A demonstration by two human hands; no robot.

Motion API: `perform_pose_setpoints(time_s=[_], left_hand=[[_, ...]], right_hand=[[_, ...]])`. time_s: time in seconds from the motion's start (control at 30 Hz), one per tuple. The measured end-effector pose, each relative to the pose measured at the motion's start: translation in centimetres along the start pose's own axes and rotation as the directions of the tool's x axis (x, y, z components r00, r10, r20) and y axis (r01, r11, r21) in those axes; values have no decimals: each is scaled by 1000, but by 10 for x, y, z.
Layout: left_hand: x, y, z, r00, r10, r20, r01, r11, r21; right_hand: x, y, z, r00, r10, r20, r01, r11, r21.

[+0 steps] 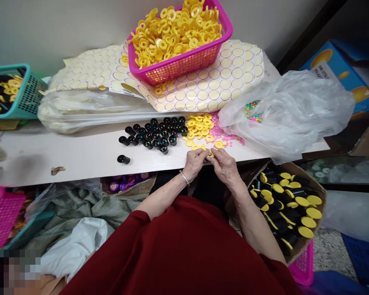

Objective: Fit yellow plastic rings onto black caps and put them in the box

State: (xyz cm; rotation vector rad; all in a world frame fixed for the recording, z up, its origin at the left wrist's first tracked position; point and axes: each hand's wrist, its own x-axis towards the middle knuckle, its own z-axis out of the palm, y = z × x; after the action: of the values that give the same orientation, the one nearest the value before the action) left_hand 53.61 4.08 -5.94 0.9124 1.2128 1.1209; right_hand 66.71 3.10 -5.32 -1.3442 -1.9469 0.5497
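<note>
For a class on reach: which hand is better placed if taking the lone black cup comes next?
Probably the left hand: it is nearer the lone black cup, with the right hand farther away; both hold a yellow piece.

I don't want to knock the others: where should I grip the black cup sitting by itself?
I'd pinch the lone black cup by opposite sides of its round wall, just below the rim, coming from the near edge of the white tabletop. Its cylindrical shape offers matching sides, and the clustered black cups sit farther back, mostly to the right, out of that path.
</note>
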Motion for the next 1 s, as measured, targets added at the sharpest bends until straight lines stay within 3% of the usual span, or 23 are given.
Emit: perform_pose_setpoints(time_s=[0.13,0.23,0.33,0.47,0.6,0.8,0.9,1.0], left_hand=[[0,-2,0,997,77,-16,-75,993,94],[0,-1,-1,991,136,-12,-131,974,186],[-2,2,-1,988,154,-2,-150,966,210],[-5,2,2,995,93,-21,-88,982,165],[-4,1,7,995,-48,-87,53,997,55],[4,4,5,994,-88,-58,92,994,58],[2,5,0,1000,14,2,-14,994,105],[0,3,-5,976,148,158,-169,977,126]], right_hand=[[3,-2,0,997,81,-14,-76,977,198],[4,-3,7,967,242,-76,-200,912,359],[5,-6,20,888,446,-111,-339,799,497],[6,-12,31,778,628,19,-484,580,655],[9,-17,29,721,685,104,-522,438,732],[14,-14,31,712,699,74,-493,422,760],[16,-17,32,689,716,111,-497,357,791],[12,-24,28,698,706,120,-448,300,843]])
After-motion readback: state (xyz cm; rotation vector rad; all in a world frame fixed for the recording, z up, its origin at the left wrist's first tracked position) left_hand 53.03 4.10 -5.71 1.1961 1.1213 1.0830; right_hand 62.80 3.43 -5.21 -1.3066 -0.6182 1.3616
